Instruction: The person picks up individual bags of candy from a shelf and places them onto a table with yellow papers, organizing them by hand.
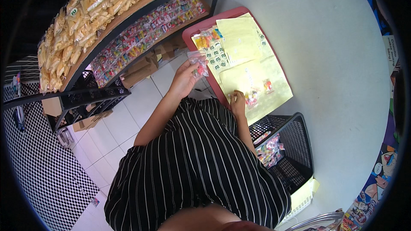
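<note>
My left hand (183, 78) is raised beside the red-rimmed tray (205, 22), pinching a small clear zip bag (199, 65) with red pieces inside. Low over the yellow paper sheets (239, 73) on the tray is my right hand (238, 103), its fingers bent together; whether they grip something small I cannot tell. Just right of it lies a clear bag of colourful sweets (252, 98), and a smaller bag with red and orange pieces (267, 86) is farther right. A sheet of round green-and-white stickers (216, 56) rests at the tray's left, below more bagged sweets (207, 38).
A black mesh basket (293, 154) with bagged sweets (271, 150) stands to my right on the grey tabletop (340, 86). At left, a shelf holds many bags of pale tube-shaped snacks (96, 9) above small bagged sweets (144, 35). Cardboard boxes (141, 70) sit beneath.
</note>
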The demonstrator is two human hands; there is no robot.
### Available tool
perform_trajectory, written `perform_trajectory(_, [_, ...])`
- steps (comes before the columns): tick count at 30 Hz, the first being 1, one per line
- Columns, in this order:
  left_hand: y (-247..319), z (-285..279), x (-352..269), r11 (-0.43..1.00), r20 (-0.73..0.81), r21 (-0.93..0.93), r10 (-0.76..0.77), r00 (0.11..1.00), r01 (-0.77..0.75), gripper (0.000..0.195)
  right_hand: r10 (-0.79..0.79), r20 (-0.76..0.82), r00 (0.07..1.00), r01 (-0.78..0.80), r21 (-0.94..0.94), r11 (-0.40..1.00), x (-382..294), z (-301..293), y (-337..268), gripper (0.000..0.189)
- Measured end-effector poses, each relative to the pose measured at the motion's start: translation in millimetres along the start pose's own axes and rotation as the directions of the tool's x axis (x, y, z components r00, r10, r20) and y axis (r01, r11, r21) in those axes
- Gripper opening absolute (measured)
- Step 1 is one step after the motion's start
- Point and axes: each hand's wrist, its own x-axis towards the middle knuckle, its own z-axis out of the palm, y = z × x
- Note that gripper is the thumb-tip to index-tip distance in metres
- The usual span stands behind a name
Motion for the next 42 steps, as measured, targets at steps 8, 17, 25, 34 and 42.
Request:
perform_trajectory(8, [-6, 9, -5, 0.957, -0.007, 0.250, 0.154, 0.988, -0.148, 0.028, -0.043, -0.091, 0.995, 0.090, 0.617, 0.782, 44, -36, -123, 0.005])
perform_trajectory(17, [-4, 14, -4, 0.815, 0.128, 0.447, 0.350, 0.928, -0.369, 0.029, -0.355, -0.016, 0.935, 0.294, 0.595, 0.748, 71, -41, -217, 0.008])
perform_trajectory(25, [1, 20, -8, 0.733, 0.181, 0.514, 0.415, 0.892, -0.445, 0.036, -0.343, -0.020, 0.939, 0.289, 0.586, 0.757, 72, -44, -232, 0.008])
perform_trajectory(34, [0, 22, -9, 0.661, 0.171, 0.570, 0.485, 0.858, -0.488, 0.035, -0.353, 0.037, 0.935, 0.268, 0.578, 0.771, 72, -47, -233, 0.007])
perform_trajectory(42, [1, 25, -10, 0.643, 0.171, 0.589, 0.493, 0.853, -0.490, 0.036, -0.356, 0.042, 0.933, 0.279, 0.540, 0.794, 71, -50, -234, 0.008])
